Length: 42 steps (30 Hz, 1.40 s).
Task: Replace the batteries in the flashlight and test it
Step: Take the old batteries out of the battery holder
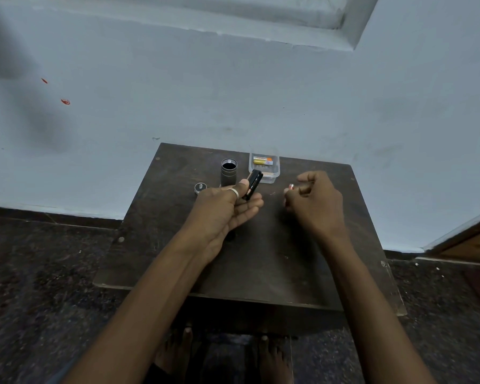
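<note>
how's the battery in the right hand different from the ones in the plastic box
The battery in the right hand is mostly hidden by curled fingers, only one end peeking out; the batteries in the box lie in full view. The held one is lifted above the table; the boxed ones rest flat inside the clear plastic box at the far edge. The boxed ones show gold and orange wrap; the held one's wrap can't be read. Both look like small cylindrical cells.

Two hands point(227, 206) (one flashlight body point(229, 172))

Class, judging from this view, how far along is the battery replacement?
Done: flashlight body stands open, tail cap off beside it. In hand: left hand holds the battery holder; right hand pinches a battery. Left: load cells, reassemble, test.
</note>
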Each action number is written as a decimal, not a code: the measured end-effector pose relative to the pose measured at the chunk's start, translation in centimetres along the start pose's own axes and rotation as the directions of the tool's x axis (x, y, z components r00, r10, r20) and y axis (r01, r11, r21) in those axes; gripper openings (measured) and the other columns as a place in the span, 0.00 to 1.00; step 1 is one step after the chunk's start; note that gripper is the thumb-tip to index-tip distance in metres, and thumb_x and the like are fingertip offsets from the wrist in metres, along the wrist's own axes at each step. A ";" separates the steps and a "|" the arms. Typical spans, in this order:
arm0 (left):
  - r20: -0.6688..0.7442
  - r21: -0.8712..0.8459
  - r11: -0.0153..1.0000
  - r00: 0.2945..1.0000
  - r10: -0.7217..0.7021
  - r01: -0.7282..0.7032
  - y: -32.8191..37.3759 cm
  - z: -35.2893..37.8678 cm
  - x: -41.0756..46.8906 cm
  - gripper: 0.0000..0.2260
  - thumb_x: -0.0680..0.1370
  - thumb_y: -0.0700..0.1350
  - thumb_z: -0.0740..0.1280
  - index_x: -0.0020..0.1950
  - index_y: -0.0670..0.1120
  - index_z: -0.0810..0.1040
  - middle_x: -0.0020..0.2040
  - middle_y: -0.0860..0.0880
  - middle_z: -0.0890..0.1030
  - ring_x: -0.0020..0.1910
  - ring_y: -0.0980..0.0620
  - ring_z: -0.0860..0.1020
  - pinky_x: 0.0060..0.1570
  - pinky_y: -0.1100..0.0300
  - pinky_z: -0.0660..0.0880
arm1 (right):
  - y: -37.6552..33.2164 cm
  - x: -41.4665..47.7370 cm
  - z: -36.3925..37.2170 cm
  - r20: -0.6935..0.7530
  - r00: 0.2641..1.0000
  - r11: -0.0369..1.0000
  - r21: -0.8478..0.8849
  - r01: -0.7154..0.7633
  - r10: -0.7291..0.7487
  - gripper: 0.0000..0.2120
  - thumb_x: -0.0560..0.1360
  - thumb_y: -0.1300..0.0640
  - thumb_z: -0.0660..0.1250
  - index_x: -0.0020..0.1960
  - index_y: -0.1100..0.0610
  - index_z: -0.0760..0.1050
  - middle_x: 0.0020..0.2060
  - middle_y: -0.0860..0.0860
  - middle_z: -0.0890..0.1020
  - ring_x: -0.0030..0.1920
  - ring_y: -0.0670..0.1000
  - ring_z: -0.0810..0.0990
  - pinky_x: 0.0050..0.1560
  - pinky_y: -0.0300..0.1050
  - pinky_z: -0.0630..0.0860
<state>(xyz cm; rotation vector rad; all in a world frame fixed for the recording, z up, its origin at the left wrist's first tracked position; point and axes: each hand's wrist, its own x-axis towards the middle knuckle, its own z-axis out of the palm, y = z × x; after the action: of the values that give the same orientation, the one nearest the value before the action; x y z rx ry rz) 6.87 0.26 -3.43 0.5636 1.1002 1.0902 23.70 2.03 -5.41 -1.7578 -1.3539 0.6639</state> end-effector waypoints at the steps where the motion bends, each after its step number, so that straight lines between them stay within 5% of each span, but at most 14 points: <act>1: -0.001 -0.002 1.000 1.000 -0.004 0.004 0.0 0.0 0.0 0.08 0.81 0.43 0.66 0.49 0.39 0.80 0.41 0.43 0.86 0.39 0.52 0.85 0.41 0.62 0.83 | 0.3 -0.1 0.1 0.014 0.999 0.995 -0.100 0.030 -0.029 0.12 0.75 0.58 0.71 0.55 0.54 0.72 0.41 0.51 0.85 0.45 0.53 0.84 0.54 0.55 0.80; 8: -0.002 -0.003 1.000 1.000 -0.028 0.028 -0.3 0.0 0.2 0.08 0.81 0.43 0.66 0.52 0.39 0.79 0.42 0.42 0.86 0.39 0.52 0.86 0.40 0.62 0.83 | 0.6 -0.3 1.4 0.043 0.987 0.915 -0.371 0.162 -0.157 0.11 0.76 0.57 0.69 0.56 0.56 0.71 0.48 0.55 0.84 0.50 0.59 0.81 0.45 0.47 0.71; 17: 0.009 0.004 0.999 0.999 -0.045 0.045 -0.2 0.0 0.1 0.11 0.82 0.44 0.65 0.58 0.38 0.79 0.43 0.42 0.86 0.40 0.51 0.86 0.39 0.62 0.82 | 0.3 -0.6 1.5 -0.015 0.970 0.870 -0.446 0.211 -0.243 0.09 0.78 0.52 0.67 0.50 0.57 0.72 0.44 0.54 0.83 0.46 0.58 0.80 0.42 0.48 0.71; 21: 0.034 0.025 0.998 0.998 -0.053 0.052 -0.1 -0.1 0.0 0.13 0.82 0.46 0.63 0.61 0.37 0.77 0.45 0.42 0.87 0.42 0.51 0.86 0.40 0.61 0.83 | -0.9 -0.5 0.9 -0.036 0.970 0.967 -0.097 0.234 -0.238 0.02 0.77 0.55 0.69 0.48 0.53 0.79 0.41 0.45 0.83 0.41 0.44 0.81 0.45 0.39 0.76; 25: 0.047 0.027 0.998 0.998 -0.049 0.047 0.0 0.0 0.1 0.11 0.83 0.46 0.61 0.52 0.42 0.80 0.40 0.46 0.86 0.39 0.52 0.86 0.41 0.60 0.83 | -1.4 -0.5 0.7 0.247 0.943 0.955 0.249 0.161 -0.223 0.15 0.73 0.57 0.75 0.59 0.54 0.79 0.51 0.47 0.85 0.53 0.44 0.84 0.57 0.45 0.81; 30: 0.068 0.013 0.997 0.995 -0.072 0.071 0.1 0.0 0.0 0.12 0.84 0.47 0.59 0.53 0.42 0.80 0.39 0.47 0.86 0.36 0.54 0.85 0.39 0.59 0.83 | -1.4 -0.7 1.4 0.263 0.921 0.950 0.199 0.239 -0.287 0.26 0.67 0.56 0.80 0.64 0.52 0.77 0.56 0.45 0.84 0.58 0.42 0.82 0.59 0.49 0.81; 38: 0.082 0.062 0.997 0.996 0.030 -0.035 -0.3 0.4 0.3 0.09 0.82 0.45 0.64 0.53 0.42 0.81 0.47 0.43 0.84 0.45 0.52 0.84 0.42 0.60 0.82 | -2.0 -1.5 1.4 0.123 0.873 0.882 0.048 0.470 -0.472 0.23 0.67 0.59 0.76 0.61 0.55 0.76 0.51 0.43 0.79 0.52 0.43 0.80 0.44 0.40 0.81; 42: 0.094 0.055 0.998 0.995 0.030 -0.035 -0.3 0.4 0.4 0.12 0.83 0.45 0.61 0.51 0.39 0.80 0.42 0.46 0.85 0.42 0.53 0.85 0.40 0.61 0.82 | -2.1 -1.5 1.1 0.129 0.887 0.896 0.094 0.434 -0.444 0.23 0.68 0.58 0.79 0.60 0.52 0.76 0.51 0.40 0.79 0.53 0.40 0.80 0.43 0.36 0.80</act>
<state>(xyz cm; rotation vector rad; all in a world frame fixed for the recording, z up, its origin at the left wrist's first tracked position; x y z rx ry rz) 7.37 0.51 -3.70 0.6730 1.0460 1.0528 21.29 1.15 -4.32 -1.3016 -1.7412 0.5791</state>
